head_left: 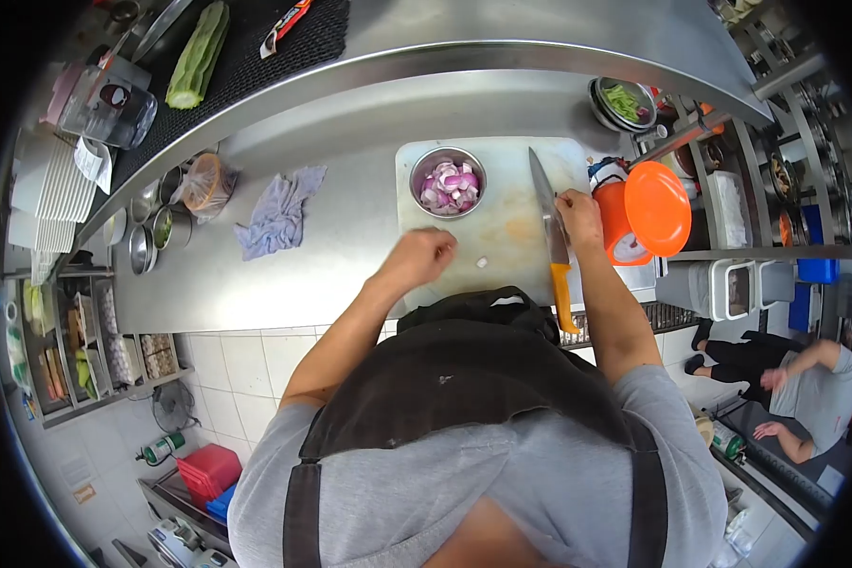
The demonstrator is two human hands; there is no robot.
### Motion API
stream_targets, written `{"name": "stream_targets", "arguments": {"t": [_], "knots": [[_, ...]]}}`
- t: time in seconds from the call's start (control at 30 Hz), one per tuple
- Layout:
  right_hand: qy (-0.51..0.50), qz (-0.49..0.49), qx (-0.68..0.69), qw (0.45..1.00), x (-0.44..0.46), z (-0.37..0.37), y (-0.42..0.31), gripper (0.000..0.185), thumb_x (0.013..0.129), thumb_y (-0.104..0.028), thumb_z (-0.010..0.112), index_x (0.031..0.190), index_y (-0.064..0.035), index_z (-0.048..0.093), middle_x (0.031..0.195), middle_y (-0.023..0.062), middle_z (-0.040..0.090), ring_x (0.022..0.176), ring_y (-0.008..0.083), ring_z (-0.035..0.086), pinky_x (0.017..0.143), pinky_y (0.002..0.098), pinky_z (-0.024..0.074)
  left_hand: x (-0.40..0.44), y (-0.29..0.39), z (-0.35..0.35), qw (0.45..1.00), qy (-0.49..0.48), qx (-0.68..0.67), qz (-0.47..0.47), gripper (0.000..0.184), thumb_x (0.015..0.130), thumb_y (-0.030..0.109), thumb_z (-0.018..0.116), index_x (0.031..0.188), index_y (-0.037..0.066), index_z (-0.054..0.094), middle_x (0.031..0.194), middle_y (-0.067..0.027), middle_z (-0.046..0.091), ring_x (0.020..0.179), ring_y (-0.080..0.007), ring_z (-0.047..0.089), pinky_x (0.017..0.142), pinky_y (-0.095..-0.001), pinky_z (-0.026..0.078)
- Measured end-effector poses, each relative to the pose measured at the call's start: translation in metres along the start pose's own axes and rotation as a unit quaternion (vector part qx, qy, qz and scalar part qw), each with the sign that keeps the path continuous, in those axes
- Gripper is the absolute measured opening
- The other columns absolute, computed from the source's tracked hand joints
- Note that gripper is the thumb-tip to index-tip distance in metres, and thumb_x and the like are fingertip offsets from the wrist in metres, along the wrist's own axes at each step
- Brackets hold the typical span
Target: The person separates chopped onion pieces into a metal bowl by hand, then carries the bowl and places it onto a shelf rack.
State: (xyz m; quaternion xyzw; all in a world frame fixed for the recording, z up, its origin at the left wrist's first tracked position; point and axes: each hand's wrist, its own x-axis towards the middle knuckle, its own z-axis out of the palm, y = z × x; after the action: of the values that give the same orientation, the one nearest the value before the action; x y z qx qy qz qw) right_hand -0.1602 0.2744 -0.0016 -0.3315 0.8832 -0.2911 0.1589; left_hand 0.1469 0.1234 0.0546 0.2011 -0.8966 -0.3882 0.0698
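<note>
On the white cutting board (516, 161) stands a steel bowl (415, 194) of chopped red onion (450, 186). My left hand (418, 257) is just below the bowl, over the board's left edge, its fingers curled; whatever may be in them is hidden. A kitchen knife (560, 284) with a yellow handle lies lengthwise along the right of the board, blade pointing away. Beside its blade is my right hand (581, 220), fingers bent together; I cannot tell whether they touch the blade or pinch something. One small onion piece (482, 262) lies between my hands.
An orange bin (617, 213) with its lid (658, 208) tilted stands right of the board. A crumpled blue cloth (282, 213) and several steel bowls (142, 248) are to the left. A peeled green vegetable (199, 57) lies on the shelf above. Another person (805, 388) is at far right.
</note>
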Motion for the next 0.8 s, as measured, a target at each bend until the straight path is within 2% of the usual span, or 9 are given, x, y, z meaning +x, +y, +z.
{"name": "stream_targets", "arguments": {"t": [0.13, 0.2, 0.27, 0.33, 0.53, 0.63, 0.7, 0.73, 0.8], "knots": [[-0.008, 0.012, -0.018, 1.000, -0.003, -0.017, -0.015, 0.023, 0.089, -0.021, 0.065, 0.092, 0.0007, 0.069, 0.088, 0.0199, 0.068, 0.087, 0.0386, 0.065, 0.078, 0.0435, 0.0505, 0.009, 0.003, 0.033, 0.998, -0.065, 0.013, 0.021, 0.027, 0.083, 0.010, 0.068, 0.110, 0.006, 0.068, 0.099, -0.0142, 0.067, 0.087, -0.0311, 0.067, 0.076, -0.0418, 0.054], [0.017, -0.072, 0.003, 0.997, -0.003, -0.029, -0.036, 0.022, 0.089, -0.021, 0.065, 0.093, 0.0004, 0.069, 0.089, 0.0209, 0.067, 0.085, 0.0398, 0.064, 0.076, 0.0441, 0.0503, 0.016, 0.007, 0.046, 0.993, -0.079, 0.065, 0.065, 0.032, 0.084, 0.013, 0.068, 0.115, 0.007, 0.064, 0.101, -0.0139, 0.065, 0.092, -0.0339, 0.065, 0.081, -0.0441, 0.053], [0.085, -0.142, 0.064, 0.984, -0.001, -0.054, -0.067, 0.018, 0.086, -0.016, 0.069, 0.092, 0.0003, 0.069, 0.089, 0.0201, 0.067, 0.079, 0.0388, 0.064, 0.072, 0.0435, 0.0503, 0.021, 0.010, 0.052, 0.988, -0.099, 0.090, 0.073, 0.029, 0.083, 0.013, 0.068, 0.112, 0.007, 0.064, 0.102, -0.0140, 0.064, 0.092, -0.0346, 0.065, 0.080, -0.0445, 0.053], [0.167, -0.178, 0.112, 0.963, 0.009, -0.083, -0.091, 0.023, 0.086, -0.020, 0.073, 0.091, 0.0022, 0.069, 0.074, 0.0166, 0.067, 0.069, 0.0240, 0.066, 0.066, 0.0352, 0.0503, 0.019, 0.009, 0.059, 0.982, -0.119, 0.118, 0.089, 0.027, 0.083, 0.013, 0.067, 0.108, 0.007, 0.064, 0.103, -0.0141, 0.063, 0.093, -0.0353, 0.064, 0.080, -0.0449, 0.054], [0.372, -0.133, -0.080, 0.915, 0.089, -0.144, -0.058, 0.022, 0.091, -0.021, 0.066, 0.098, -0.0009, 0.071, 0.078, 0.0129, 0.071, 0.066, 0.0207, 0.066, 0.063, 0.0322, 0.0497, 0.014, 0.003, 0.059, 0.984, -0.139, 0.101, 0.037, 0.015, 0.080, 0.008, 0.062, 0.094, 0.004, 0.061, 0.096, -0.0164, 0.063, 0.093, -0.0373, 0.064, 0.080, -0.0478, 0.053], [0.271, -0.059, 0.151, 0.949, 0.038, -0.158, -0.083, 0.026, 0.095, -0.020, 0.061, 0.115, -0.0044, 0.069, 0.077, 0.0074, 0.070, 0.067, 0.0133, 0.062, 0.064, 0.0295, 0.0491, 0.010, 0.002, 0.050, 0.994, -0.083, 0.034, 0.064, 0.008, 0.081, 0.004, 0.063, 0.089, 0.003, 0.062, 0.084, -0.0134, 0.065, 0.080, -0.0307, 0.067, 0.073, -0.0424, 0.053], [0.228, -0.074, 0.181, 0.954, -0.003, -0.140, -0.077, 0.025, 0.097, -0.018, 0.059, 0.113, -0.0019, 0.069, 0.076, 0.0054, 0.069, 0.066, 0.0097, 0.060, 0.063, 0.0286, 0.0485, 0.006, 0.016, 0.028, 0.991, -0.058, -0.119, -0.037, 0.004, 0.083, 0.002, 0.067, 0.086, 0.003, 0.064, 0.077, -0.0101, 0.066, 0.068, -0.0235, 0.065, 0.067, -0.0355, 0.053], [0.188, -0.059, 0.175, 0.965, -0.025, -0.127, -0.070, 0.024, 0.096, -0.019, 0.060, 0.110, -0.0011, 0.069, 0.077, 0.0104, 0.069, 0.066, 0.0147, 0.063, 0.064, 0.0300, 0.0493, 0.008, 0.023, 0.016, 0.991, -0.058, -0.120, -0.036, 0.004, 0.083, 0.002, 0.067, 0.086, 0.003, 0.064, 0.077, -0.0101, 0.066, 0.068, -0.0235, 0.065, 0.067, -0.0355, 0.053], [0.092, -0.032, 0.173, 0.980, -0.067, -0.090, -0.042, 0.023, 0.095, -0.019, 0.062, 0.107, -0.0003, 0.069, 0.076, 0.0155, 0.068, 0.066, 0.0196, 0.066, 0.065, 0.0317, 0.0501, 0.018, 0.032, -0.009, 0.982, 0.083, -0.168, -0.010, 0.006, 0.085, 0.005, 0.070, 0.087, 0.003, 0.065, 0.074, -0.0081, 0.066, 0.063, -0.0181, 0.062, 0.063, -0.0300, 0.051]]}}
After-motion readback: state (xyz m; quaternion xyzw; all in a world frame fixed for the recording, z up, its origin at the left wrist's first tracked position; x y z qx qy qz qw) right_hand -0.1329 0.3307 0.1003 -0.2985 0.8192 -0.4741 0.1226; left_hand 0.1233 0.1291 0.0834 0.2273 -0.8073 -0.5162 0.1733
